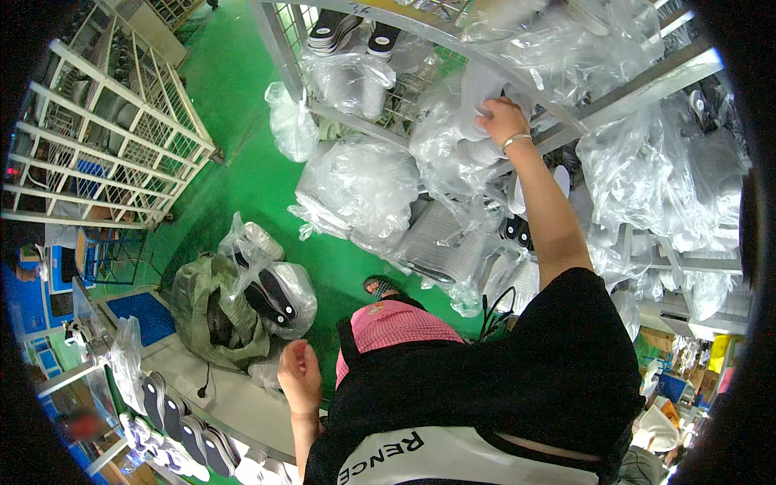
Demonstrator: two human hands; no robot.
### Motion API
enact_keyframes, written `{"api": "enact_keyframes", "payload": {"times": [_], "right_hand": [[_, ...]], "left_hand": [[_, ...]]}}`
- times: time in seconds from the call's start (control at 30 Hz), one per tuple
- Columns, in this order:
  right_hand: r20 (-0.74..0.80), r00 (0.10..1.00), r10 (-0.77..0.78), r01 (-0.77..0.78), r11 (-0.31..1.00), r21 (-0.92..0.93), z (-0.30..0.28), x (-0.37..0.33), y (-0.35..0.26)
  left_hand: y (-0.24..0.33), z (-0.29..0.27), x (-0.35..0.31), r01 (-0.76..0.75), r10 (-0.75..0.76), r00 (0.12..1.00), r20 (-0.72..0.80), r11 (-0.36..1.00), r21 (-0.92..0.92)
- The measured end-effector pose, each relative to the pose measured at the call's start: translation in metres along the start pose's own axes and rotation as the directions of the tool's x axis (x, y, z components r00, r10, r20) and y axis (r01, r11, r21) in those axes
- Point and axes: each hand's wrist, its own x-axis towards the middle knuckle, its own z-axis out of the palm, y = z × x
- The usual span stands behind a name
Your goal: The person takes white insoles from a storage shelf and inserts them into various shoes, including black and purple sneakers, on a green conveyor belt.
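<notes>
My right hand [499,118] reaches up and forward into a metal wire rack [626,85], its fingers closed on a clear plastic bag of pale shoe insoles [469,121]. A thin bracelet circles that wrist. My left hand [299,373] hangs low beside my body with the fingers loosely curled and nothing in it, just above the edge of a grey work table [230,400]. My sandalled foot [380,286] shows on the green floor below the rack.
Several clear bags of insoles [356,182] fill the rack shelves. A green sack and bags of dark soles [271,295] sit on the floor by the table. Rows of soles [182,424] lie on the table. A white wire cage cart [109,137] stands at the left.
</notes>
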Motion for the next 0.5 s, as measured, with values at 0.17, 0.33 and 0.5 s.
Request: {"api": "enact_keyframes", "payload": {"times": [0.17, 0.33, 0.5], "right_hand": [[-0.079, 0.996, 0.033, -0.037, 0.998, -0.052, -0.037, -0.015, -0.025], [-0.173, 0.618, -0.766, 0.758, 0.524, 0.388, -0.035, -0.12, -0.101], [-0.149, 0.508, -0.849, 0.745, 0.345, 0.57, -0.036, -0.143, -0.122]], "left_hand": [[0.053, 0.011, 0.047, -0.033, 0.088, 0.974, 0.209, 0.967, -0.252], [0.111, 0.041, 0.066, 0.441, 0.12, 0.821, 0.558, 0.487, -0.754], [0.103, 0.064, 0.076, 0.625, 0.071, 0.765, 0.64, 0.154, -0.765]]}}
